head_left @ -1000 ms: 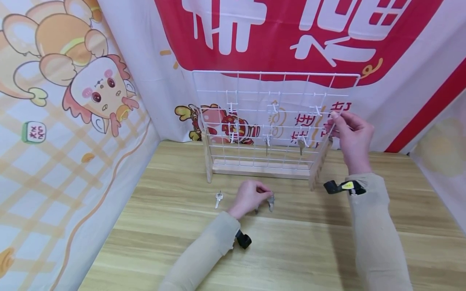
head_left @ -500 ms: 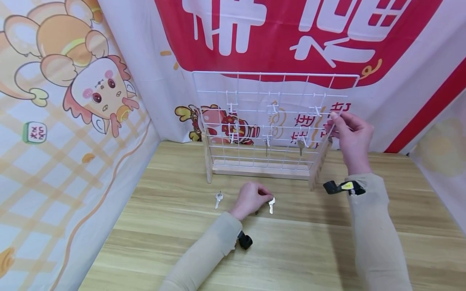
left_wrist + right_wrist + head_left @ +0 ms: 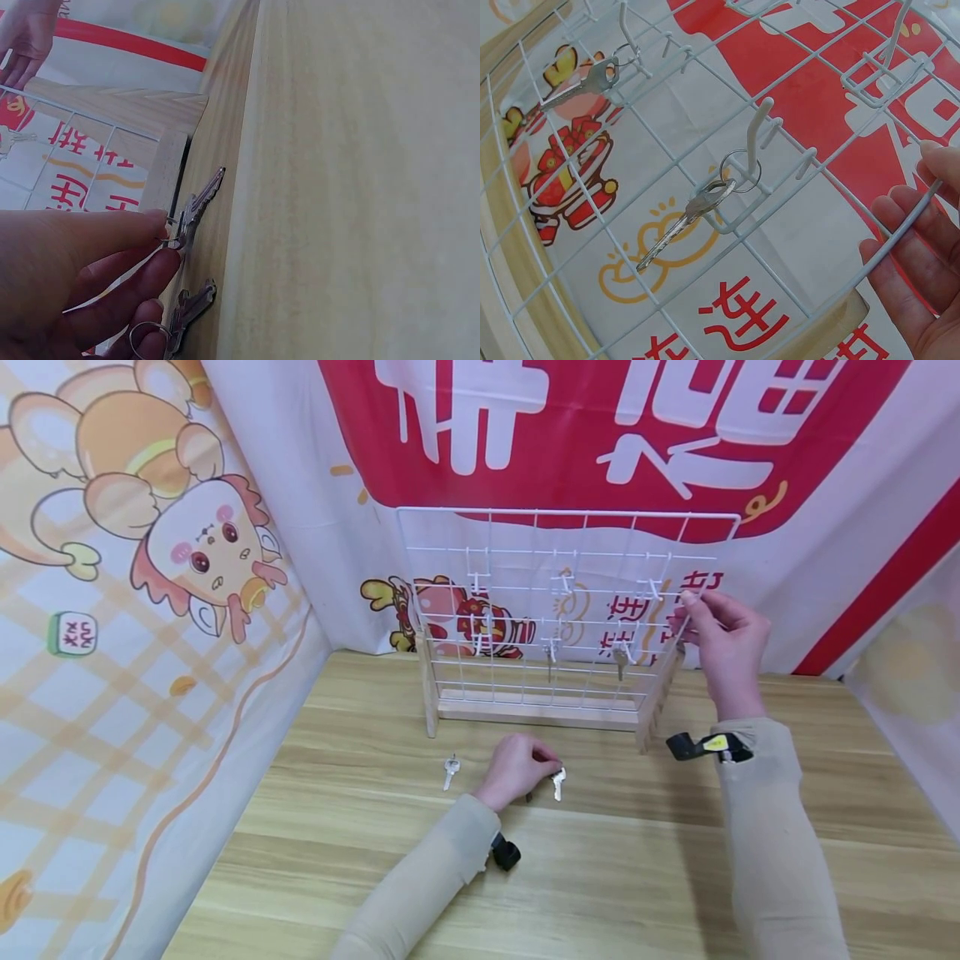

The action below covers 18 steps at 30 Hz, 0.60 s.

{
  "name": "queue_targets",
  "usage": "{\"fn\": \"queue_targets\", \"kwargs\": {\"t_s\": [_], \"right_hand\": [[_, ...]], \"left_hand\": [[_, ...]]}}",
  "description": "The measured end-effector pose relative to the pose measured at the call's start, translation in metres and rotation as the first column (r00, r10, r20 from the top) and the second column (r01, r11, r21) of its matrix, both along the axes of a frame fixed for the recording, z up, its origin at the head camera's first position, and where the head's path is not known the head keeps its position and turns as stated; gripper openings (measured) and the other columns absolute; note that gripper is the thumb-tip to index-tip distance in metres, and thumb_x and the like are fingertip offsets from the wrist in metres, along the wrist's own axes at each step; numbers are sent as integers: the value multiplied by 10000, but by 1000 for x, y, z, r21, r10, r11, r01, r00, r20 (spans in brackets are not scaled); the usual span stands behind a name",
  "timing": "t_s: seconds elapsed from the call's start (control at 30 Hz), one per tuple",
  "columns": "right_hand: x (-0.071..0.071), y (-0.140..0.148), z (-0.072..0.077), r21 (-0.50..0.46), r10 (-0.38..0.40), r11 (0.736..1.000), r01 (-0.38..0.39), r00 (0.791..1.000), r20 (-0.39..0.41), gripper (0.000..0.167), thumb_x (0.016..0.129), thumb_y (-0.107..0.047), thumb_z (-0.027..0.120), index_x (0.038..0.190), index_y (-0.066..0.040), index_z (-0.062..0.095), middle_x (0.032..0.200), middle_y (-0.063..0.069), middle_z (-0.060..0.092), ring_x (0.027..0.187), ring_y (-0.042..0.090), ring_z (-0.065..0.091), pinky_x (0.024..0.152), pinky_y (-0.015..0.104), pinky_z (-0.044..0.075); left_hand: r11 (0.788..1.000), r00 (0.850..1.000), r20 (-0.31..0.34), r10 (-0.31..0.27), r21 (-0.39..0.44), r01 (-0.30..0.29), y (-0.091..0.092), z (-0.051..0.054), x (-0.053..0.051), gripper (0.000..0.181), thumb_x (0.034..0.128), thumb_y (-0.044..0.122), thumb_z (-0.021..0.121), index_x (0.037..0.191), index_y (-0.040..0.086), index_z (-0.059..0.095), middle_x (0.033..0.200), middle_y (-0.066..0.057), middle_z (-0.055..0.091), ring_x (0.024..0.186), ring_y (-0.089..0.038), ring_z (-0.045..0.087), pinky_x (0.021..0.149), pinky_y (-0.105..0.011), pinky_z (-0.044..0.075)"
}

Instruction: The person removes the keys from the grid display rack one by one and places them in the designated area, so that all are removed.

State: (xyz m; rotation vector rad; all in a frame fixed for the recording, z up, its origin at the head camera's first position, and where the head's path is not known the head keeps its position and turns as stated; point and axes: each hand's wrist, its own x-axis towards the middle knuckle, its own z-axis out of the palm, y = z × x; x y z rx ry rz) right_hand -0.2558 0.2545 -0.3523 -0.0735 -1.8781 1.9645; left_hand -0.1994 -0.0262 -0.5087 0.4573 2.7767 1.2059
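My left hand (image 3: 517, 770) is low over the wooden table, its thumb and forefinger pinching the ring of a silver key (image 3: 558, 785). In the left wrist view that key (image 3: 198, 204) points away from the fingertips, close to the tabletop. A second ringed key (image 3: 191, 309) is beside the lower fingers, mostly hidden in the head view. My right hand (image 3: 726, 639) grips the right edge of a white wire grid rack (image 3: 637, 514). Two keys hang on its lower hooks, one at the right (image 3: 686, 223) and one in the middle (image 3: 583, 85).
Another key (image 3: 451, 772) lies on the table (image 3: 600, 877) left of my left hand. The rack's wooden base (image 3: 536, 714) stands behind the hands. White hooks (image 3: 480, 643) carry no key at the lower left. Printed cloth (image 3: 300, 485) surrounds the table's back and sides.
The key in my left fingers has tipped and dropped slightly, its blade now catching the light. My left hand has barely shifted; the right hand keeps its place on the grid.
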Motion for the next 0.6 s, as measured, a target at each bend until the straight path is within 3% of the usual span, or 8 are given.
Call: {"fn": "queue_targets", "kwargs": {"t_s": [0.6], "right_hand": [[-1, 0, -1, -10, -3, 1000, 3, 1000, -2, 440, 854, -384, 806, 1220, -143, 758, 1089, 107, 722, 946, 200, 700, 776, 204, 567]], "left_hand": [[1000, 999, 30, 14, -6, -14, 0, 5, -3, 46, 847, 204, 853, 858, 177, 817, 778, 129, 731, 718, 11, 624, 777, -235, 507]]}}
